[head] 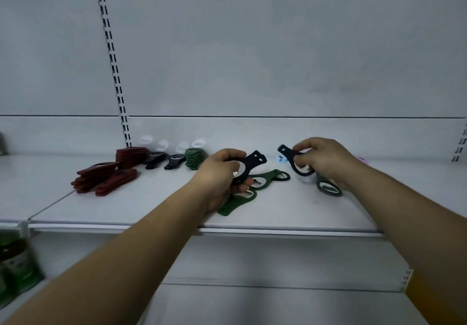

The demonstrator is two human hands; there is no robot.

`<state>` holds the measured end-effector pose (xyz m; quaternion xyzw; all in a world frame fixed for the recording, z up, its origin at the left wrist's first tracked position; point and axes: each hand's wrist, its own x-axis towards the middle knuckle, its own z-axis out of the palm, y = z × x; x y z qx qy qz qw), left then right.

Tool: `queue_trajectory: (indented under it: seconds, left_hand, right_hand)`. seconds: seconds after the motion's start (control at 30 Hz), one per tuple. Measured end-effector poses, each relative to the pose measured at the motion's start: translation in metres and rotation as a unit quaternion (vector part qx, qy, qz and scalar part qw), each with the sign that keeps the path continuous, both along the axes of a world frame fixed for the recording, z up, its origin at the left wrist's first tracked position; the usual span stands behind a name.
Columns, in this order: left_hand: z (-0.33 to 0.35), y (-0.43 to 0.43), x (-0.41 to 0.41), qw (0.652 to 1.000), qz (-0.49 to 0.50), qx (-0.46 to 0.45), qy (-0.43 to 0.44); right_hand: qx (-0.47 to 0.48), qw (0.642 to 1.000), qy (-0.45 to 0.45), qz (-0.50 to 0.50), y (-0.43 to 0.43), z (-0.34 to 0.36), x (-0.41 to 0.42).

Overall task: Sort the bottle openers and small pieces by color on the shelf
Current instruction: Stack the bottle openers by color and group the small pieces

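Note:
My left hand (222,173) grips a black bottle opener (249,165) just above the white shelf (156,211). My right hand (326,160) pinches a second black opener (290,159), lifted off the shelf. Two green openers (267,176) (237,202) lie under and beside the left hand. A dark grey-green opener (328,188) lies below the right hand. At the back left stand sorted groups: red openers (106,175) (131,156), two black ones (155,160) (174,161), and a green stack (194,158). A small light-blue piece (281,159) and a pink piece (362,160) sit near the back.
White oval pieces (161,144) lean by the back panel (252,46). A slotted upright (113,67) runs down the panel. Green bottles (15,264) stand on the lower shelf at the far left. The shelf's front edge (278,231) crosses under my forearms.

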<state>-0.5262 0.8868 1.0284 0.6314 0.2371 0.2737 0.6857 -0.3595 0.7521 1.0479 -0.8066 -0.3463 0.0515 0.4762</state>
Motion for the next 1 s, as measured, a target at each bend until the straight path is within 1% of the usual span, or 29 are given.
queue_trajectory:
  seconds: [0.07, 0.13, 0.17, 0.23, 0.3, 0.33, 0.37, 0.43, 0.5, 0.53, 0.6, 0.67, 0.73, 0.77, 0.8, 0.87, 0.9, 1.0]
  left_hand:
    - [0.000, 0.000, 0.000, 1.000, 0.002, -0.008, 0.003]
    - [0.001, 0.000, 0.001, 1.000, 0.004, -0.013, 0.003]
    - [0.001, 0.000, 0.001, 1.000, 0.005, -0.017, 0.001]
    - [0.001, 0.000, 0.001, 1.000, 0.009, -0.027, -0.004]
    - [0.002, 0.001, -0.002, 0.999, 0.015, -0.044, -0.015]
    - [0.003, 0.001, -0.003, 0.998, 0.019, -0.056, -0.020]
    - [0.004, 0.001, -0.003, 0.997, 0.022, -0.067, -0.023]
    - [0.004, 0.001, -0.003, 0.996, 0.012, -0.084, -0.036]
    - [0.004, 0.001, -0.003, 0.996, -0.012, -0.077, -0.036]
    - [0.004, 0.000, -0.003, 0.996, -0.025, -0.073, -0.037]
    - [0.003, -0.001, -0.004, 0.995, -0.038, -0.080, -0.042]
    - [0.003, 0.002, -0.005, 0.996, -0.015, -0.080, -0.030]
    - [0.003, 0.005, -0.005, 0.997, 0.017, -0.073, -0.018]
    - [0.004, 0.006, -0.004, 0.996, 0.030, -0.078, -0.017]
    - [0.005, 0.007, -0.004, 0.995, 0.042, -0.084, -0.017]
    - [0.006, 0.008, -0.004, 0.994, 0.060, -0.088, -0.021]
    - [0.006, 0.009, -0.004, 0.993, 0.064, -0.091, -0.026]
    - [0.006, 0.011, -0.005, 0.991, 0.062, -0.110, -0.051]
  right_hand:
    - [0.076, 0.996, 0.040, 0.021, 0.006, 0.002, -0.013]
    - [0.127, 0.986, 0.090, 0.058, 0.016, 0.000, -0.031]
    - [0.135, 0.984, 0.091, 0.072, 0.022, -0.002, -0.039]
    - [0.123, 0.986, 0.060, 0.094, 0.031, -0.006, -0.050]
    - [0.077, 0.990, 0.023, 0.119, 0.035, -0.008, -0.058]
    - [0.040, 0.992, -0.019, 0.122, 0.035, -0.008, -0.059]
    - [0.002, 0.990, -0.082, 0.116, 0.035, -0.008, -0.059]
    - [-0.044, 0.973, -0.202, 0.104, 0.037, -0.009, -0.060]
    - [-0.066, 0.951, -0.277, 0.119, 0.040, -0.010, -0.061]
    - [-0.086, 0.940, -0.301, 0.134, 0.042, -0.012, -0.060]
    - [-0.117, 0.932, -0.296, 0.174, 0.042, -0.014, -0.057]
    - [-0.117, 0.940, -0.255, 0.195, 0.038, -0.012, -0.050]
    - [-0.121, 0.956, -0.226, 0.145, 0.034, -0.010, -0.037]
    - [-0.155, 0.957, -0.217, 0.111, 0.032, -0.009, -0.029]
    - [-0.217, 0.949, -0.211, 0.085, 0.030, -0.008, -0.022]
    - [-0.340, 0.914, -0.208, 0.069, 0.025, -0.011, -0.015]
    - [-0.364, 0.904, -0.210, 0.074, 0.024, -0.013, -0.013]
    - [-0.358, 0.905, -0.216, 0.074, 0.022, -0.013, -0.004]
